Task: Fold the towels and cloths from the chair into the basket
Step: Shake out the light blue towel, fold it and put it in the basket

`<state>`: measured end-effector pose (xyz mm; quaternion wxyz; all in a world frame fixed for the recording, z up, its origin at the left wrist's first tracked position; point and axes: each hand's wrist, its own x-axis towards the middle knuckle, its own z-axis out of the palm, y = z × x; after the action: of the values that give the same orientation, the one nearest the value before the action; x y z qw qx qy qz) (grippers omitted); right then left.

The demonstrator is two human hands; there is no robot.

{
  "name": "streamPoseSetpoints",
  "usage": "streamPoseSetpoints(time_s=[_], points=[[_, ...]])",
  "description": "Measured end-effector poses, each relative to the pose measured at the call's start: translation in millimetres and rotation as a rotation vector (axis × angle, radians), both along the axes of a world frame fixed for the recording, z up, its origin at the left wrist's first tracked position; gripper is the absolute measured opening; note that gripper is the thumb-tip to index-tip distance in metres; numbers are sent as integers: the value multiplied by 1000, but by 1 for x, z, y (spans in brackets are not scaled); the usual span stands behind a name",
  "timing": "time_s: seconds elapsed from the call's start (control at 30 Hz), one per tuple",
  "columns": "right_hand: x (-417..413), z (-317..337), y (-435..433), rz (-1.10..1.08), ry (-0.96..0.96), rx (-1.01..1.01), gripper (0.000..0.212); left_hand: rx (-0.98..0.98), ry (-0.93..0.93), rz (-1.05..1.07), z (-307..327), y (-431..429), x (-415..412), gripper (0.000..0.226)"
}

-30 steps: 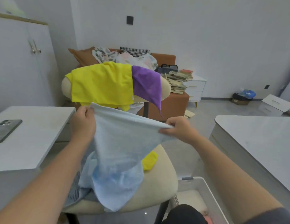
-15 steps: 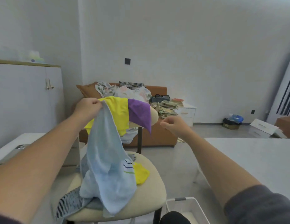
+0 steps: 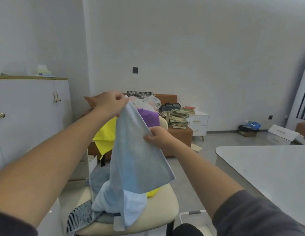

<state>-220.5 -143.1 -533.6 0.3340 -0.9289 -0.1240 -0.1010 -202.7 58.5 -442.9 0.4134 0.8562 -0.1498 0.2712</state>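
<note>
- Risk, judged: the light blue towel's (image 3: pixel 131 159) trailing end lies on the heap of cloths (image 3: pixel 99 183) on the chair (image 3: pixel 162 206); lifting may drag them off.
- Risk, judged: a shallow edge pinch may slip.
- Left hand (image 3: pixel 111 103): fingers pinch the top corner; towel hangs below them.
- Right hand (image 3: pixel 159 137): fingers pinch the side edge, lower down.
- Basket (image 3: pixel 183 218): beneath the right forearm, apart from the towel.

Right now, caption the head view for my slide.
Left hand and right hand hold a blue towel above the chair.
</note>
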Motion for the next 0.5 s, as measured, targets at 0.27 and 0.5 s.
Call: streamPoseSetpoints(time_s=[0.27,0.5], points=[[-15,30,-76,-312,9,-155,37,-299,52,59,31,29,7,30],[-33,98,-100,-592,-221,-188,36,-325,27,93,52,39,-1,26]])
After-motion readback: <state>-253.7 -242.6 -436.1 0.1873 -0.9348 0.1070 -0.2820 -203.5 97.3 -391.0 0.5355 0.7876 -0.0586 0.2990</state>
